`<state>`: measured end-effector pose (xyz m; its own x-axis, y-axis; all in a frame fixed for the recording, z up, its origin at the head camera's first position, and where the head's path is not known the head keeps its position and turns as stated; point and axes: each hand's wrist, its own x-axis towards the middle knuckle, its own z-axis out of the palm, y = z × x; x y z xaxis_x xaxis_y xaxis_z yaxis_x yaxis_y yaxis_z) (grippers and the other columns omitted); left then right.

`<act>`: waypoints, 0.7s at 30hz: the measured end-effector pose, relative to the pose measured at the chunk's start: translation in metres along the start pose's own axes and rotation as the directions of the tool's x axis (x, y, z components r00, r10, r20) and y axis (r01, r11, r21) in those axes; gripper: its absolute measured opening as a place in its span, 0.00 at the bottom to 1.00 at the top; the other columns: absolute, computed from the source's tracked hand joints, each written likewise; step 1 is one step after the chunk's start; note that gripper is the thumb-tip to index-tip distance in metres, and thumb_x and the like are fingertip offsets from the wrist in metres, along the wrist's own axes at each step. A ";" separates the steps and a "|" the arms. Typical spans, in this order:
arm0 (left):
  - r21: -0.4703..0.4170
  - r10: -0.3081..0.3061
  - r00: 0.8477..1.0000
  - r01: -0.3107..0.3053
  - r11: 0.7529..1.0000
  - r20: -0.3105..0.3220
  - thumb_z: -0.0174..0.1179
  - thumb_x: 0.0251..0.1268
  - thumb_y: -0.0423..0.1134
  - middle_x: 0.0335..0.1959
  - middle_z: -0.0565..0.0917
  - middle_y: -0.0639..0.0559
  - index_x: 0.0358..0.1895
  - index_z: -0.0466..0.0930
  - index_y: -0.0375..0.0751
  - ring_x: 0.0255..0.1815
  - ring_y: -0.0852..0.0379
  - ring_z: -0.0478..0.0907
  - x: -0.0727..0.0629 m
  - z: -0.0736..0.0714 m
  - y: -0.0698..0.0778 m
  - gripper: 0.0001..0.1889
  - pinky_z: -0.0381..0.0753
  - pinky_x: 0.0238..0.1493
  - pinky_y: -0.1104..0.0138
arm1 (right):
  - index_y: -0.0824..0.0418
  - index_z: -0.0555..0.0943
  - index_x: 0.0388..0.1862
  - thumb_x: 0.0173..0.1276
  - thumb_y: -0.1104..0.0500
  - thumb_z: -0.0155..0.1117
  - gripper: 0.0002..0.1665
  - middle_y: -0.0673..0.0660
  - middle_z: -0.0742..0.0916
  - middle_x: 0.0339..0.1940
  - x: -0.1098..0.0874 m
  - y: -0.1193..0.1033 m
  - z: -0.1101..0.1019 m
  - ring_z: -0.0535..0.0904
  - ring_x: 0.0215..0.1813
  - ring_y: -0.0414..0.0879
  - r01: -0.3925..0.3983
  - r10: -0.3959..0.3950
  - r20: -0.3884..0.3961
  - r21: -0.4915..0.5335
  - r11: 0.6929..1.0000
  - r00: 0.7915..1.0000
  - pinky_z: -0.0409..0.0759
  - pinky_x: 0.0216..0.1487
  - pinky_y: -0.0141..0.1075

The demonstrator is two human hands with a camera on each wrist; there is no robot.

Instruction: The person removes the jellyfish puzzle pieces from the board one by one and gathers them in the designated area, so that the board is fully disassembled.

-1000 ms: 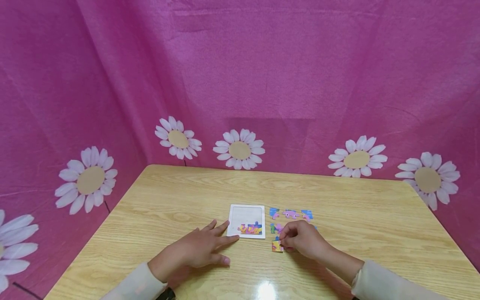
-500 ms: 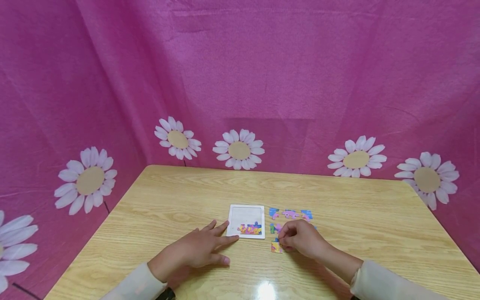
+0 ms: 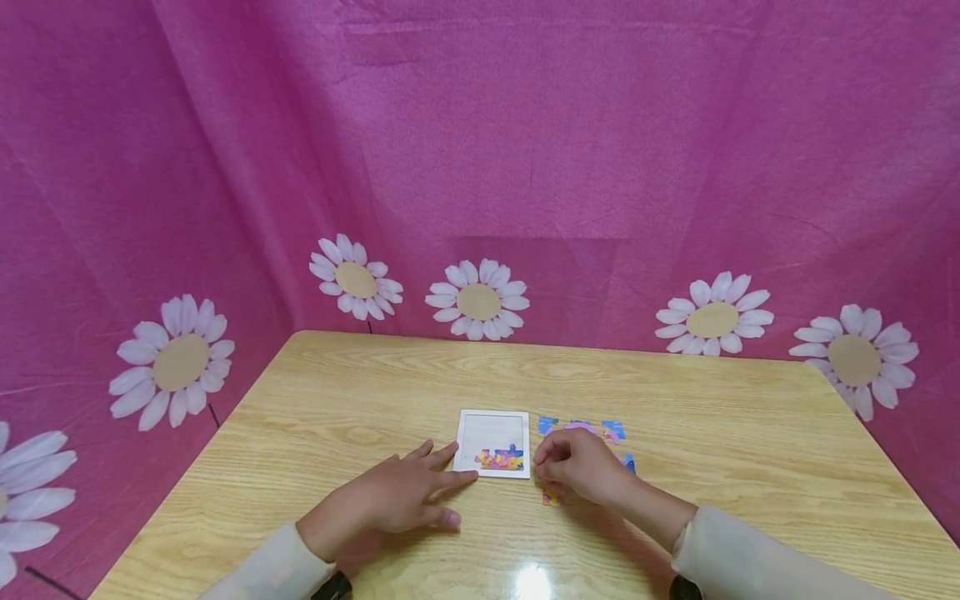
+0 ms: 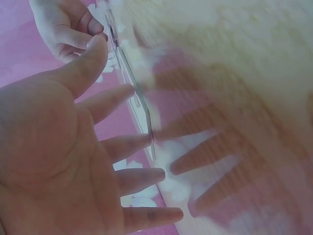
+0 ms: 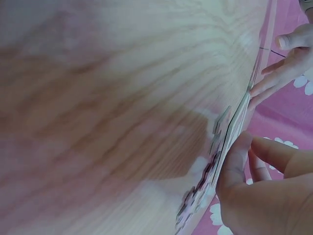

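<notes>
A white puzzle tray (image 3: 491, 477) lies on the table, with a few joined puzzle pieces (image 3: 502, 459) in its lower right part. My left hand (image 3: 397, 493) lies spread, its fingertips touching the tray's left and near edges. Just right of the tray my right hand (image 3: 585, 467) pinches with thumb and forefinger, which meet in the right wrist view. The puzzle piece in that pinch is hidden by the fingers. Under and behind this hand are loose puzzle pieces (image 3: 612, 430), partly covered, and a yellow puzzle piece (image 3: 551, 497) shows below it.
The wooden table (image 3: 360, 392) bears the tray and pieces. A pink cloth (image 3: 487, 150) with white daisies hangs behind and at the sides. Light glares off the tabletop near the front.
My right hand has moved left and slightly away from me, from the near row of loose pieces to beside the tray. My left hand stays in place.
</notes>
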<state>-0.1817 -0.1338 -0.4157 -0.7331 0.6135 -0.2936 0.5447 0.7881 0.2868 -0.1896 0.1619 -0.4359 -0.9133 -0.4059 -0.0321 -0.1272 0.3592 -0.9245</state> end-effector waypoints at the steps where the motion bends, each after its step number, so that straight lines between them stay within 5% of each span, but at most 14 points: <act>1: 0.000 -0.001 1.000 0.001 1.000 -0.001 0.58 0.68 0.67 0.83 0.58 0.46 0.76 0.69 0.70 0.81 0.33 0.55 0.000 0.000 0.000 0.34 0.63 0.67 0.29 | 0.72 0.82 0.35 0.67 0.73 0.66 0.00 0.59 0.84 0.23 0.002 -0.001 0.001 0.76 0.24 0.45 0.001 -0.001 -0.001 -0.009 1.000 1.000 0.74 0.25 0.32; 21: 0.026 0.019 1.000 -0.018 0.999 -0.007 0.58 0.70 0.67 0.83 0.59 0.53 0.78 0.66 0.70 0.82 0.35 0.55 0.008 0.002 0.003 0.34 0.63 0.68 0.31 | 0.68 0.84 0.36 0.65 0.72 0.70 0.03 0.56 0.86 0.27 0.036 -0.008 0.024 0.79 0.26 0.42 0.021 -0.033 -0.077 -0.147 0.989 0.996 0.78 0.27 0.30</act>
<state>-0.1850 -0.1265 -0.4190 -0.7256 0.6277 -0.2819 0.5686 0.7777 0.2681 -0.2119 0.1241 -0.4391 -0.9359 -0.3512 0.0276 -0.2019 0.4705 -0.8590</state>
